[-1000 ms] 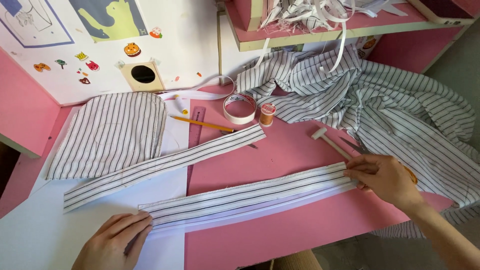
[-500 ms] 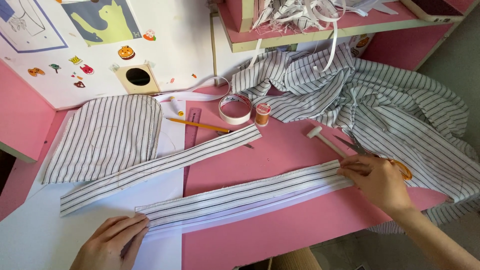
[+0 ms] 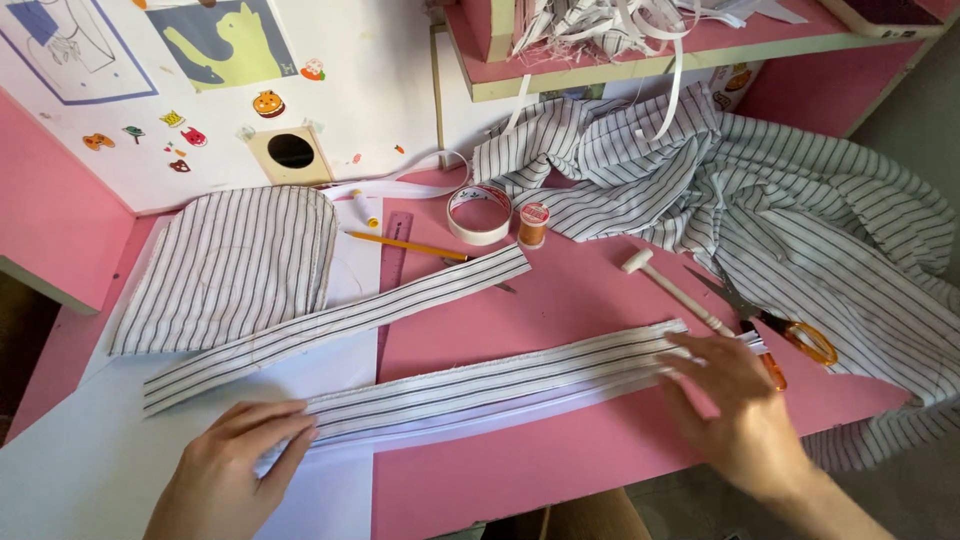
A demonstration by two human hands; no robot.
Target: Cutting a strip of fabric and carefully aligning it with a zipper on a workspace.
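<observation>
Striped long cotton strip (image 3: 500,385) runs lower-left to mid-right; left hand (image 3: 235,470) presses one end flat, right hand (image 3: 735,400) the other, neither gripping, fingers spread.

surface: pink table (image 3: 560,470), white paper sheet (image 3: 90,470) over its left part
front: long striped fabric strip (image 3: 500,385), lying flat across paper and table
behind it: second striped strip (image 3: 340,322), slanted
left: rounded striped fabric piece (image 3: 235,265)
middle back: pencil (image 3: 405,245), pink ruler (image 3: 392,262), tape roll (image 3: 479,214), orange thread spool (image 3: 533,225)
right: small white mallet (image 3: 672,288), orange-handled scissors (image 3: 775,325), heap of striped cloth (image 3: 780,210)
</observation>
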